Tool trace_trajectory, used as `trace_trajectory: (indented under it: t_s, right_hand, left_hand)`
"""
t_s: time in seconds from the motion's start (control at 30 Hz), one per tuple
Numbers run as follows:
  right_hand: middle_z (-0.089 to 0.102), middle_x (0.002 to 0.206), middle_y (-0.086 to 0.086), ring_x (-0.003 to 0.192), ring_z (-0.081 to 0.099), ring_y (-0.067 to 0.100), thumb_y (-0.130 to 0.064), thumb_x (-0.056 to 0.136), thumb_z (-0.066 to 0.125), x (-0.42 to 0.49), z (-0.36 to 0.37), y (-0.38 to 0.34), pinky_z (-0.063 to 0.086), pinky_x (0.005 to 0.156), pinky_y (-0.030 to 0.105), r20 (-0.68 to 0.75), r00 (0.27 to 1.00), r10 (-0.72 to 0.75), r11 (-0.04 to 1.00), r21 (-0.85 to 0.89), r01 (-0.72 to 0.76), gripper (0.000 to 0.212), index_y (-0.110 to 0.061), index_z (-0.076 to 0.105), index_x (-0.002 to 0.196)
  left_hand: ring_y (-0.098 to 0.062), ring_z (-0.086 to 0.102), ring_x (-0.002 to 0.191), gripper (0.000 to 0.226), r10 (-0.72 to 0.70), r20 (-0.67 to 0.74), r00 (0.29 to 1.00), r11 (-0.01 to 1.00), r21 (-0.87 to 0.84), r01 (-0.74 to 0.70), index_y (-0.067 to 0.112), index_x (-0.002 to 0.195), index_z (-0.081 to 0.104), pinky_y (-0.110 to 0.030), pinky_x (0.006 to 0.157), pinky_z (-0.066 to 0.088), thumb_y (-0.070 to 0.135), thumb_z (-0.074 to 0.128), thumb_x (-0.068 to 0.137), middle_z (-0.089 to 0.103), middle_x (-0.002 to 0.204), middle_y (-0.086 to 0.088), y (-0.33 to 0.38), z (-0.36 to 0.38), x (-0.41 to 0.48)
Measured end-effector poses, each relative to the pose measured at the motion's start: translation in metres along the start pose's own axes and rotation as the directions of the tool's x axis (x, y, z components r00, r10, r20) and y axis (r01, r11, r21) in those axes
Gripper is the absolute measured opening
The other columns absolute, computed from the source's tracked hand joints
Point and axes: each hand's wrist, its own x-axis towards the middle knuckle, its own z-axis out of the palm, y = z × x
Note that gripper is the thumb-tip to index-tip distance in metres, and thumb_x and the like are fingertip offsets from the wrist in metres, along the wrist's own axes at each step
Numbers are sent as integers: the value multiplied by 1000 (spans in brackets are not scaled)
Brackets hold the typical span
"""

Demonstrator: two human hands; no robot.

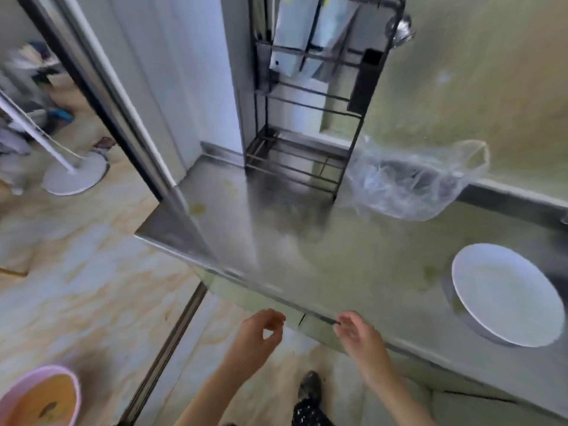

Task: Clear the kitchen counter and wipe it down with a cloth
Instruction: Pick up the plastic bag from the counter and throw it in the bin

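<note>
Head view is showing both hands hovering off the edge of the table [338, 256], down-left of the white bowl [504, 295] resting on it, the right hand [358, 335] lying nearer that bowl than the left hand [261, 333] (each grip hanging loose, holding nothing).

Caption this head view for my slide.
Left hand and right hand, empty, near counter holding white bowl, plastic bag, rack.

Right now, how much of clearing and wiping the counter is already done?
Little looks done: the plastic bag, white plate and black rack sit on the counter, and yellow stains show. Nothing is in hand: left hand and right hand are empty, no cloth visible. Left: clear those things, then wipe.
</note>
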Motion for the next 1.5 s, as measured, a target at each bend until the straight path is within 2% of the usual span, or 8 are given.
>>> trace_trajectory:
  t_s: [0.27, 0.53, 0.67, 0.77, 1.03, 1.13, 1.3, 1.5]
  right_hand:
    - [61, 110, 11, 105, 58, 27, -8, 86, 63, 109, -131, -3, 40, 87, 27, -398, 917, 38, 999, -3, -42, 24, -4, 60, 110]
    - [31, 145, 26, 136, 26, 36, -26, 75, 77, 175, -174, -40, 11, 110, 29, -752, 657, 55, 992, -32, -119, 92, 7, 23, 141]
    - [7, 154, 23, 143, 5, 32, -35, 73, 76, 209, -173, -44, -2, 110, 20, -730, 681, -55, 992, -118, -47, 107, -1, 6, 146]
    - [-2, 156, 15, 144, 2, 28, -35, 75, 75, 239, -177, -45, 8, 115, 36, -655, 748, -106, 982, -187, -25, 105, -18, 0, 147]
    - [21, 154, 10, 140, 25, 31, -23, 81, 70, 316, -186, -29, 28, 111, 46, -253, 924, -288, 868, -477, 140, 78, -11, 27, 145]
    - [28, 152, 7, 137, 33, 29, -9, 83, 62, 328, -179, -20, 32, 109, 44, -169, 922, -349, 831, -510, 221, 66, -14, 34, 143]
    - [39, 147, 5, 127, 45, 28, 1, 78, 60, 326, -179, -16, 40, 104, 40, -75, 879, -470, 746, -566, 351, 68, -16, 38, 141]
    - [43, 144, 1, 128, 44, 19, -23, 86, 60, 285, -205, -20, 40, 103, 42, -224, 798, -559, 794, -423, 438, 49, -16, 47, 134]
  left_hand:
    - [-7, 56, 92, 23, 169, 108, 980, 975, 124, -182, 16, 110, 61, -11, 72, 38, 12, 59, 87, 54, 107, 8, 92, 25, 164]
    - [-19, 43, 120, 61, 224, 193, 955, 963, 108, -247, 12, 137, 35, -19, 93, 32, 16, 65, 84, 31, 135, -10, 162, 50, 287]
    - [-23, 17, 140, 86, 195, 233, 953, 975, 62, -214, 18, 146, 10, -37, 111, 25, 24, 68, 82, 7, 152, -11, 183, 63, 327]
    - [-23, 5, 143, 99, 189, 204, 961, 979, 36, -200, 18, 147, 0, -41, 113, 20, 24, 71, 80, -2, 155, -9, 193, 74, 356]
    - [-21, 48, 119, 89, 59, 215, 975, 976, -217, -12, 24, 141, 19, -41, 101, 41, 49, 69, 73, 41, 136, 0, 196, 89, 406]
    - [-16, 51, 110, 74, 20, 217, 976, 984, -178, 20, 22, 135, 33, -28, 94, 39, 47, 68, 74, 51, 109, 15, 196, 101, 410]
    - [-17, 58, 107, 75, -61, 222, 973, 987, -133, 93, 23, 127, 48, -34, 96, 46, 65, 66, 68, 60, 116, 4, 198, 118, 418]
    - [-25, 65, 93, 26, -170, 194, 966, 906, -354, 231, 11, 106, 62, -38, 86, 53, 24, 67, 83, 67, 99, -10, 211, 106, 423]
